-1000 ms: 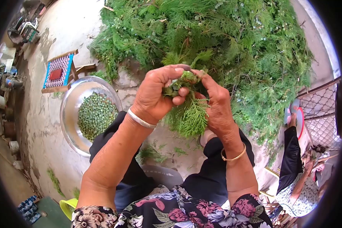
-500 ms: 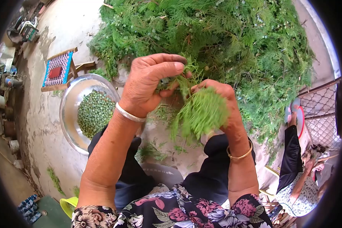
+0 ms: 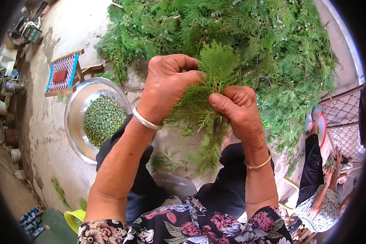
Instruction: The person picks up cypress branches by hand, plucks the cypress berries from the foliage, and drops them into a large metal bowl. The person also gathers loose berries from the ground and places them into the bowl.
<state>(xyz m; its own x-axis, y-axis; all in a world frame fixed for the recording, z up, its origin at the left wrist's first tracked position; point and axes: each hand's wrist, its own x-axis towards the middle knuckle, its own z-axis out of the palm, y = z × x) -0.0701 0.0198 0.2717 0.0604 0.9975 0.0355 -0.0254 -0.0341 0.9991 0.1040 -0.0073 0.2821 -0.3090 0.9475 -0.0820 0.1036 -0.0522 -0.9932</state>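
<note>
A leafy green conifer sprig (image 3: 217, 61) stands between my hands, its feathery tips pointing up and more foliage hanging below. My left hand (image 3: 166, 83), with a silver bangle at the wrist, is closed with its fingertips at the sprig's left side. From the right, my right hand (image 3: 242, 110) grips the sprig, thumb pressed against the fingers. Beyond both hands spreads a large heap of conifer branches (image 3: 280, 53). To the left of my knee sits a wide metal basin (image 3: 72, 126) holding many small green cones (image 3: 103, 120).
A low stool with a woven seat (image 3: 63, 75) stands beyond the basin. Scattered sprigs (image 3: 166, 159) lie on the ground between my legs. At the right, another person (image 3: 319, 203) sits near a lattice gate (image 3: 345, 122). A yellow-green container (image 3: 74, 219) is at lower left.
The sprig has turned from hanging down over my right hand to standing up between my hands. My right hand's thumb now faces me, and my left hand's fingers have closed in.
</note>
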